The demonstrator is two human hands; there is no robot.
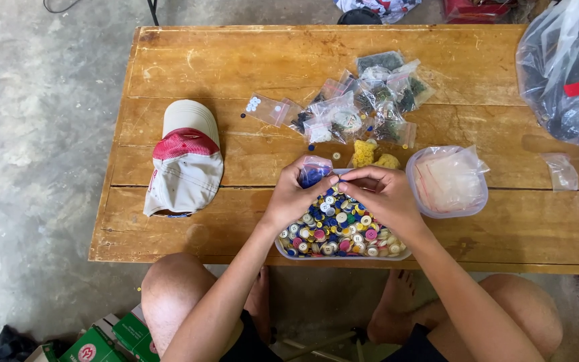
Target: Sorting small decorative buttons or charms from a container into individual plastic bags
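My left hand (294,199) holds a small clear plastic bag of blue buttons (314,171) by its rim. My right hand (383,196) pinches the same bag's edge with its fingertips, right beside the left thumb. Both hands hover over a clear tub (283,249) heaped with mixed coloured buttons (335,231) at the wooden table's (236,67) near edge.
Several small filled zip bags (360,100) lie in a pile past my hands. A yellow clump (370,155) sits beside them. A tub of empty bags (447,182) stands to the right, a red and white cap (185,157) to the left, and a large plastic sack (564,67) at far right.
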